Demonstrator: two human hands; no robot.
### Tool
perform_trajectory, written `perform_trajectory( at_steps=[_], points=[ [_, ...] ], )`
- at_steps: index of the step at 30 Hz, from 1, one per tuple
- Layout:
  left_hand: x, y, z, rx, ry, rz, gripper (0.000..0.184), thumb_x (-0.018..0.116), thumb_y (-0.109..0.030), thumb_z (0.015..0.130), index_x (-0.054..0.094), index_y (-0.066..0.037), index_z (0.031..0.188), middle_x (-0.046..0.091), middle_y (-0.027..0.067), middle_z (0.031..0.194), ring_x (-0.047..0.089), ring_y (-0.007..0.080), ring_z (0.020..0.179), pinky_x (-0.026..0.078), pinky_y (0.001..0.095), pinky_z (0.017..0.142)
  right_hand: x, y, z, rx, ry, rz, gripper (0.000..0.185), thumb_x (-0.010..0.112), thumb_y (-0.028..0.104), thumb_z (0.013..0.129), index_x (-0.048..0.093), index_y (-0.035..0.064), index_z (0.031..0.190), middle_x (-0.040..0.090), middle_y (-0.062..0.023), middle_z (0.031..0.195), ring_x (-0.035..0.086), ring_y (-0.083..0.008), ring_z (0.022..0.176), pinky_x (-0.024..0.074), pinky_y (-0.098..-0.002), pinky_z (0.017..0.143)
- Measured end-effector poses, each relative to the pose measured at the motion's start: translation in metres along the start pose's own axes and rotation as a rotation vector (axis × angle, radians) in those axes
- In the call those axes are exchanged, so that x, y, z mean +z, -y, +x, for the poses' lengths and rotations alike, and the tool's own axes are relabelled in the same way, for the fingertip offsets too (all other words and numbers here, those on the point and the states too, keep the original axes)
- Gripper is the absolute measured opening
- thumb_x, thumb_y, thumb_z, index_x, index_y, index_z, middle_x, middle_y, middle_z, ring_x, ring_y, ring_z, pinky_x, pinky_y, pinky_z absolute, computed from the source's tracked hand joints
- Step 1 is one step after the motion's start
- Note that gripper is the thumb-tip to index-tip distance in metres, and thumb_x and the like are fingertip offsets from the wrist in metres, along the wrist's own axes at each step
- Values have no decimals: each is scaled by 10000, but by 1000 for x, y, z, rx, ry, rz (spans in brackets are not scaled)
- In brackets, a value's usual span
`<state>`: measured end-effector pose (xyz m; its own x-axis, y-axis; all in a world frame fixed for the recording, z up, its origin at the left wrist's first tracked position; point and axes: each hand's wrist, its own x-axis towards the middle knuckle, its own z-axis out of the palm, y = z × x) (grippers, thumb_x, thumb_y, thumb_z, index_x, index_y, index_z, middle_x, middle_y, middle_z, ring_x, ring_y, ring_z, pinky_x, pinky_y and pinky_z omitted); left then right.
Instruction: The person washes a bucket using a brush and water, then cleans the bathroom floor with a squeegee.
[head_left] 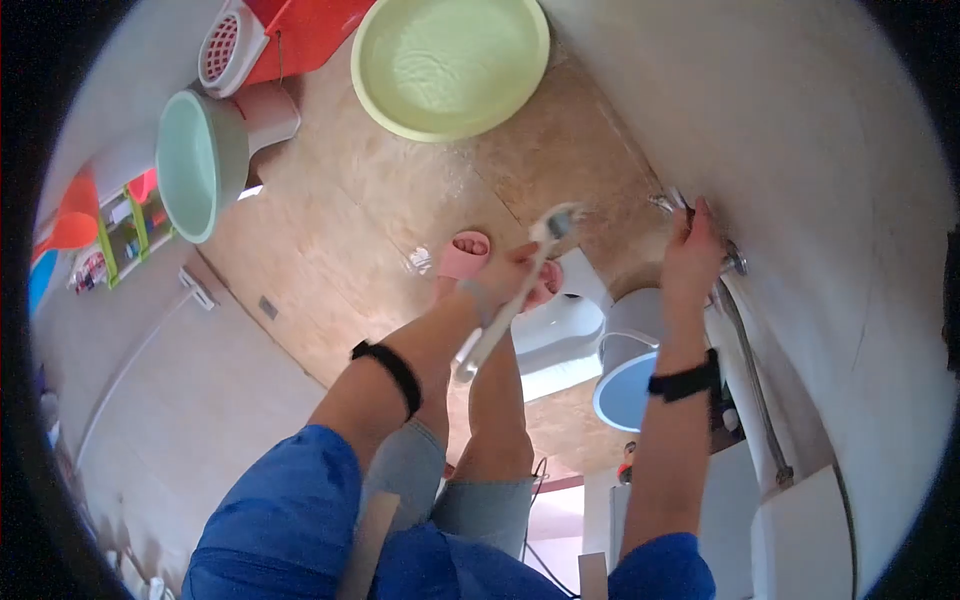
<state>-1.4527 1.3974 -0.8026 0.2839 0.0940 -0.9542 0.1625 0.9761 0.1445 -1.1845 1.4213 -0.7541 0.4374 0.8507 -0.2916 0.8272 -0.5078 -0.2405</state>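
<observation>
My left hand is closed around the white handle of a long-handled brush, whose head is blurred by motion and points away from me, above the floor. Over by the right wall, my right hand has its fingers on a chrome tap; part of the tap is hidden behind the hand. Below the brush lies a white squat toilet set in the floor. Between the toilet and my right forearm stands a blue-grey bucket.
A pale yellow basin with water sits on the tiled floor ahead. A mint-green basin, a red mop bucket and a green shelf rack stand left. A hose runs along the right wall.
</observation>
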Motion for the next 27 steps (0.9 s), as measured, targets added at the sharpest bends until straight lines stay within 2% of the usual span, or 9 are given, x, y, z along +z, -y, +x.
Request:
perform_trajectory(
  at_steps=[2, 4, 8, 9, 11, 15, 18, 24, 27],
  points=[
    [-71, 64, 28, 799, -274, 449, 449, 491, -150, 933, 383, -106, 1366, 600, 55, 876, 526, 111, 539, 459, 239, 474, -3, 9, -73, -112, -334, 87, 681, 648, 338, 803, 398, -24, 1323, 458, -247, 1304, 451, -415, 1179, 347, -496, 997],
    [-58, 6, -79, 88, -196, -151, 584, 587, -85, 850, 334, -14, 1372, 620, 61, 859, 569, 134, 603, 450, 271, 487, 37, -13, -158, 130, -457, 122, 834, 701, 376, 751, 315, -13, 1379, 396, -249, 1361, 390, -423, 1235, 326, -521, 1007],
    [-126, 11, -127, 2, -321, 236, 671, 589, -66, 837, 263, -23, 1422, 626, 85, 871, 547, 134, 539, 449, 246, 452, 112, -62, -247, 1203, 38, -3, 756, 721, 386, 730, 441, -32, 1294, 489, -273, 1262, 471, -419, 1156, 377, -510, 954],
    [-138, 14, -136, -35, -357, 302, 666, 572, -61, 844, 252, -25, 1427, 636, 100, 902, 549, 134, 530, 444, 240, 439, 127, -82, -256, 1234, 32, -4, 756, 721, 386, 730, 441, -32, 1294, 489, -273, 1262, 471, -419, 1156, 377, -510, 954],
    [-154, 20, -156, -82, -371, 396, 662, 556, -55, 851, 240, -28, 1432, 646, 116, 933, 550, 134, 521, 440, 234, 426, 159, -124, -268, 832, 306, 293, 473, 697, 295, 731, 609, -44, 1049, 618, -279, 996, 595, -416, 941, 470, -491, 795],
    [-184, 34, -187, -85, -432, 329, 583, 516, -96, 878, 280, -15, 1406, 647, 147, 1019, 559, 141, 500, 439, 234, 408, 165, -30, -299, 782, 1, 245, 172, 600, 132, 722, 634, -19, 795, 625, -228, 697, 622, -402, 652, 496, -475, 605],
    [-176, 42, -206, -88, -380, 336, 497, 498, -147, 902, 346, 0, 1352, 638, 152, 1056, 567, 144, 492, 437, 230, 396, 119, 87, -301, 460, -92, 238, 155, 617, 145, 713, 659, 47, 825, 655, -158, 818, 620, -365, 751, 484, -462, 738],
    [-140, 39, -236, 49, -357, 380, 353, 490, -204, 927, 458, -5, 1217, 632, 149, 1052, 552, 133, 457, 432, 223, 399, 165, 104, -224, -74, 296, -43, 293, 561, 233, 751, 627, 82, 993, 638, -134, 1006, 577, -264, 991, 408, -434, 885],
    [-136, 40, -242, 29, -274, 421, 304, 492, -217, 931, 483, -18, 1160, 636, 139, 1024, 526, 127, 433, 419, 223, 388, 124, 127, -224, 134, -131, 14, 467, 533, 259, 785, 523, 57, 1206, 544, -170, 1177, 497, -280, 1118, 366, -433, 941]
  ],
)
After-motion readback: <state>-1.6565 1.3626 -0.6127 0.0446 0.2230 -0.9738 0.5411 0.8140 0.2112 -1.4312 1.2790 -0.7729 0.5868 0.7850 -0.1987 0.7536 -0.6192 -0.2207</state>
